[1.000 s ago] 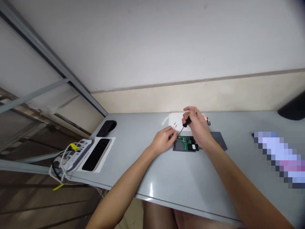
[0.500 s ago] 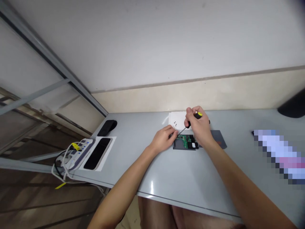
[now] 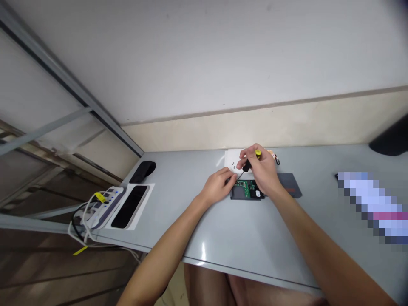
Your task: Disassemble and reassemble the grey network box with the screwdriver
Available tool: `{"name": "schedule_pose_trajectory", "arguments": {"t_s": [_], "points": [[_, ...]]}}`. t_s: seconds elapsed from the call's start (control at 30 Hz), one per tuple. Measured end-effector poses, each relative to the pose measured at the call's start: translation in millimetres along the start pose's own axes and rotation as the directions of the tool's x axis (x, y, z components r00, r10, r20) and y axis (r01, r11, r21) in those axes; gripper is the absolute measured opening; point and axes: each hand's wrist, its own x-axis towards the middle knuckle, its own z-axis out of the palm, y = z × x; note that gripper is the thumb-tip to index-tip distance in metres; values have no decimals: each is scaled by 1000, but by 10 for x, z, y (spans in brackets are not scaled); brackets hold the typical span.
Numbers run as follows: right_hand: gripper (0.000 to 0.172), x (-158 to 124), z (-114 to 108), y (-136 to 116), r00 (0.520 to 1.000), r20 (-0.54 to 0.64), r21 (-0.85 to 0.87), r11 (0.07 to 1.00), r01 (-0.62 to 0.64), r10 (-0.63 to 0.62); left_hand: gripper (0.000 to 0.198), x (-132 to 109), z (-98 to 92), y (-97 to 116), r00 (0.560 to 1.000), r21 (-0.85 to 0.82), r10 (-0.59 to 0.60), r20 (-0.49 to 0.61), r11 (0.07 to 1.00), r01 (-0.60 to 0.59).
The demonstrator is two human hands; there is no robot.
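"Green circuit board (image 3: pixel 247 187) in a flat black rectangular case (image 3: pixel 238 194): where was it?"

"On the glossy grey desk (image 3: pixel 223 238), between both hands, long axis running left to right. The curled left hand (image 3: pixel 219 185) was nearer, touching its left end."

"And the right hand (image 3: pixel 262 168)?"

"Closed around a black-and-yellow screwdriver (image 3: pixel 246 165), shaft slanting toward the far-left corner."

"Anything unclear?"

"The tip was too small to make out; whether the left fingers gripped anything, I couldn't tell."
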Motion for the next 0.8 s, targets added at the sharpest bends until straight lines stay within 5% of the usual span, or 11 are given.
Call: {"name": "schedule_pose_trajectory", "arguments": {"t_s": [0.27, 0.53, 0.8], "points": [[62, 19, 29, 47, 998, -31, 15, 999, 48, -48, 35, 1, -1, 1, 1000, 9, 6, 0, 1000, -6], [41, 4, 9, 7, 998, 34, 206, 977, -58, 52, 35, 12, 9, -5, 1000, 0, -5, 1, 1000, 5], [71, 33, 2, 47, 997, -54, 185, 982, -38, 49, 32, 21, 14, -10, 1000, -12, 8, -3, 1000, -8]]}}
